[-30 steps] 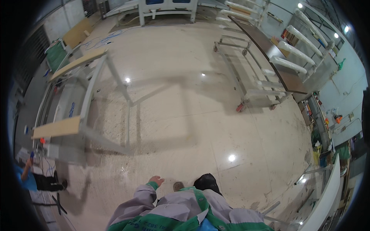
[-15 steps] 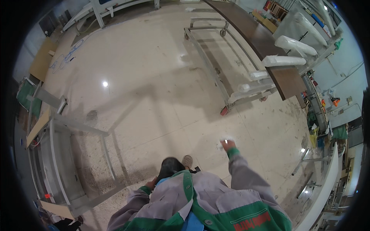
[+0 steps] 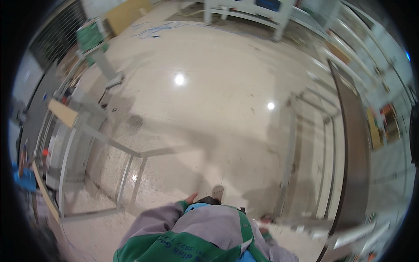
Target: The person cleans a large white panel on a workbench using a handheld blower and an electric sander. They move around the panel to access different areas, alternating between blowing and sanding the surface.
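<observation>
My left hand (image 3: 190, 199) is low beside my body, just left of my dark trouser leg. Its fingers look stretched out, and I see nothing in them. My right hand (image 3: 263, 228) is a small blurred patch at my right side, close to the near end of a wheeled metal cart (image 3: 286, 181). Its fingers are smeared, so what it holds, if anything, is unclear. Along the cart's right side runs a long dark brown board (image 3: 355, 148). Blurred white-wrapped bars (image 3: 355, 236) lie by the board's near end.
To the left is a grey metal frame (image 3: 94, 215) with bare board pieces (image 3: 63, 113) on it. Behind it stands a post with a green cover (image 3: 90, 37). Blue hose (image 3: 152, 30) lies on the far floor, near a large white machine frame (image 3: 244, 19).
My view has turned left and moved forward, so the cart and board now lie along my right. My right hand, earlier stretched forward with something small and white at its fingers, is closer to my body.
</observation>
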A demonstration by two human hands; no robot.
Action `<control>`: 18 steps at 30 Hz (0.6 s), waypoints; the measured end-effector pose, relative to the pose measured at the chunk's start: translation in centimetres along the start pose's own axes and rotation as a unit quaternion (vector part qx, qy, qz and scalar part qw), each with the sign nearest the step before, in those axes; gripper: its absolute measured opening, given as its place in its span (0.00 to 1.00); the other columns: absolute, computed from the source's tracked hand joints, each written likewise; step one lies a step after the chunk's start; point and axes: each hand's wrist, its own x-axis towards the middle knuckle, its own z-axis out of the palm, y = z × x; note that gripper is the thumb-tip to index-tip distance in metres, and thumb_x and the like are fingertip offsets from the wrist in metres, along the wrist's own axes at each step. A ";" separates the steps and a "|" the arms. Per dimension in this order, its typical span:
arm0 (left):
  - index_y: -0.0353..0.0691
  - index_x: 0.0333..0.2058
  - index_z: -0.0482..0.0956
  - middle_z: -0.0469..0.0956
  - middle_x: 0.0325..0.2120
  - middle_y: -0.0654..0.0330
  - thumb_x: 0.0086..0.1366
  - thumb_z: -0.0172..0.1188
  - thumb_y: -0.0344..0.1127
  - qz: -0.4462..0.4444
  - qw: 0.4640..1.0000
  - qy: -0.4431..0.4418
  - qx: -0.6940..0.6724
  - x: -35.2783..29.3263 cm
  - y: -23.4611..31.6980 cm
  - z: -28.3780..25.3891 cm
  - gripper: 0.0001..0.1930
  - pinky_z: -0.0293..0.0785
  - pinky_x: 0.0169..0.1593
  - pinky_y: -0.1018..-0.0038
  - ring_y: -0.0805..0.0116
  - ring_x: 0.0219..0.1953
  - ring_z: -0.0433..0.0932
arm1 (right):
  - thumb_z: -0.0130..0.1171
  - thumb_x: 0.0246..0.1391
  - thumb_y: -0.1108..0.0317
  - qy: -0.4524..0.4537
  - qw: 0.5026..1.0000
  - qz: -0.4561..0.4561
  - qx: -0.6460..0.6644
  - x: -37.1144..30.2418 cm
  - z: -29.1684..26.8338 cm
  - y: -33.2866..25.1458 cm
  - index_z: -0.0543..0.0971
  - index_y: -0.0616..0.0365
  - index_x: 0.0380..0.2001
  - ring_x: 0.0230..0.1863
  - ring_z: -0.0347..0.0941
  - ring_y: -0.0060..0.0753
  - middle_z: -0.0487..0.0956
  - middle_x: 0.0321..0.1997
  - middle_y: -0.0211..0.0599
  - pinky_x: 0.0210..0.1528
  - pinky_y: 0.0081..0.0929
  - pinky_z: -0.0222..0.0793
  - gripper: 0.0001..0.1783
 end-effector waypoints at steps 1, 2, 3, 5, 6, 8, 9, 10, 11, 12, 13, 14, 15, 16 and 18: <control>0.37 0.62 0.71 0.75 0.57 0.45 0.62 0.48 0.76 0.114 0.974 0.048 0.189 0.9 6.0 2.6 0.47 0.72 0.58 0.61 0.52 0.54 0.78 | 0.52 0.59 0.57 -0.036 0.986 0.080 0.142 1.1 -1.0 1.4 0.83 0.51 0.46 0.54 0.78 0.43 0.80 0.57 0.39 0.53 0.43 0.75 0.18; 0.36 0.60 0.73 0.75 0.57 0.42 0.63 0.49 0.74 0.187 0.896 0.106 0.388 1.5 11.9 5.2 0.45 0.71 0.60 0.60 0.49 0.56 0.76 | 0.52 0.59 0.57 -0.054 0.961 0.141 0.233 2.4 -2.7 2.5 0.83 0.51 0.46 0.54 0.78 0.43 0.80 0.56 0.39 0.53 0.42 0.75 0.18; 0.35 0.58 0.76 0.75 0.57 0.40 0.64 0.49 0.71 0.271 0.764 0.189 0.555 1.9 17.8 7.8 0.42 0.69 0.62 0.59 0.47 0.58 0.75 | 0.52 0.59 0.57 -0.063 0.947 0.166 0.268 4.3 -5.0 3.2 0.83 0.51 0.46 0.53 0.78 0.43 0.80 0.56 0.39 0.53 0.42 0.75 0.18; 0.33 0.60 0.74 0.72 0.60 0.42 0.66 0.50 0.65 0.320 0.766 0.250 0.498 1.9 28.5 13.2 0.39 0.63 0.67 0.61 0.46 0.63 0.70 | 0.52 0.60 0.57 -0.075 0.935 0.179 0.297 8.3 -10.3 4.0 0.82 0.52 0.47 0.53 0.78 0.43 0.80 0.55 0.40 0.52 0.42 0.75 0.18; 0.32 0.62 0.72 0.71 0.62 0.42 0.66 0.51 0.65 0.354 0.770 0.256 0.464 1.8 33.6 15.6 0.41 0.63 0.67 0.61 0.46 0.63 0.71 | 0.52 0.60 0.58 -0.074 0.937 0.173 0.295 10.8 -13.5 4.1 0.82 0.52 0.47 0.52 0.78 0.43 0.81 0.54 0.40 0.52 0.42 0.75 0.18; 0.32 0.62 0.70 0.71 0.61 0.43 0.66 0.52 0.65 0.389 0.742 0.276 0.471 1.6 42.7 20.3 0.41 0.64 0.67 0.62 0.45 0.62 0.71 | 0.52 0.60 0.58 -0.070 0.942 0.158 0.289 16.2 -20.0 4.8 0.82 0.52 0.47 0.52 0.79 0.44 0.81 0.53 0.41 0.52 0.41 0.75 0.18; 0.33 0.63 0.70 0.71 0.62 0.43 0.66 0.52 0.65 0.382 0.760 0.277 0.447 1.5 46.2 21.8 0.41 0.63 0.68 0.61 0.46 0.63 0.70 | 0.52 0.60 0.58 -0.065 0.945 0.145 0.286 19.0 -23.4 5.3 0.82 0.53 0.47 0.51 0.79 0.44 0.81 0.52 0.41 0.52 0.41 0.75 0.18; 0.33 0.63 0.70 0.71 0.62 0.43 0.66 0.52 0.65 0.380 0.772 0.278 0.427 1.6 49.2 23.3 0.41 0.62 0.68 0.61 0.46 0.64 0.70 | 0.52 0.60 0.58 -0.058 0.950 0.132 0.279 22.1 -26.9 6.1 0.81 0.53 0.48 0.51 0.79 0.44 0.81 0.52 0.41 0.51 0.41 0.75 0.18; 0.33 0.63 0.70 0.70 0.62 0.43 0.66 0.52 0.65 0.382 0.783 0.280 0.402 2.0 51.7 24.5 0.41 0.61 0.69 0.61 0.46 0.64 0.69 | 0.52 0.61 0.59 -0.050 0.955 0.115 0.270 25.2 -30.7 7.1 0.81 0.53 0.48 0.51 0.79 0.44 0.81 0.51 0.42 0.51 0.40 0.75 0.17; 0.34 0.63 0.70 0.70 0.63 0.43 0.66 0.52 0.65 0.369 0.783 0.296 0.403 2.4 53.6 25.5 0.40 0.61 0.69 0.61 0.46 0.65 0.68 | 0.52 0.61 0.59 -0.039 0.960 0.097 0.258 28.5 -34.8 8.1 0.81 0.54 0.48 0.50 0.79 0.44 0.82 0.51 0.42 0.51 0.40 0.75 0.17; 0.34 0.63 0.70 0.69 0.63 0.43 0.66 0.52 0.65 0.359 0.779 0.317 0.405 3.1 54.5 26.2 0.40 0.60 0.69 0.60 0.46 0.65 0.67 | 0.52 0.61 0.59 -0.029 0.965 0.083 0.248 31.8 -39.1 9.3 0.81 0.54 0.48 0.50 0.79 0.44 0.82 0.50 0.42 0.51 0.40 0.75 0.17; 0.34 0.63 0.70 0.69 0.63 0.43 0.66 0.52 0.65 0.347 0.771 0.341 0.410 3.7 55.5 26.3 0.40 0.59 0.70 0.60 0.47 0.66 0.67 | 0.52 0.61 0.59 -0.017 0.970 0.073 0.232 35.4 -43.5 10.3 0.81 0.54 0.48 0.49 0.79 0.44 0.82 0.50 0.42 0.51 0.40 0.75 0.17; 0.34 0.63 0.70 0.69 0.64 0.43 0.66 0.52 0.65 0.312 0.790 0.348 0.396 4.5 55.7 26.3 0.40 0.60 0.70 0.60 0.47 0.66 0.67 | 0.52 0.61 0.59 0.000 0.976 0.063 0.208 39.1 -48.1 11.3 0.81 0.54 0.49 0.49 0.79 0.45 0.82 0.49 0.43 0.50 0.40 0.74 0.17; 0.34 0.62 0.71 0.69 0.63 0.43 0.65 0.53 0.66 0.280 0.803 0.354 0.389 5.3 55.5 25.9 0.41 0.60 0.69 0.60 0.47 0.66 0.67 | 0.52 0.62 0.60 0.023 0.982 0.060 0.179 42.9 -53.1 12.3 0.81 0.55 0.49 0.49 0.79 0.45 0.82 0.49 0.43 0.50 0.39 0.74 0.17; 0.34 0.57 0.77 0.75 0.58 0.41 0.62 0.56 0.63 0.232 0.824 0.362 0.370 6.9 54.5 24.9 0.38 0.65 0.66 0.60 0.46 0.63 0.71 | 0.52 0.62 0.60 0.103 0.984 0.062 0.131 51.3 -64.6 13.6 0.80 0.55 0.49 0.48 0.79 0.45 0.83 0.48 0.44 0.50 0.39 0.74 0.17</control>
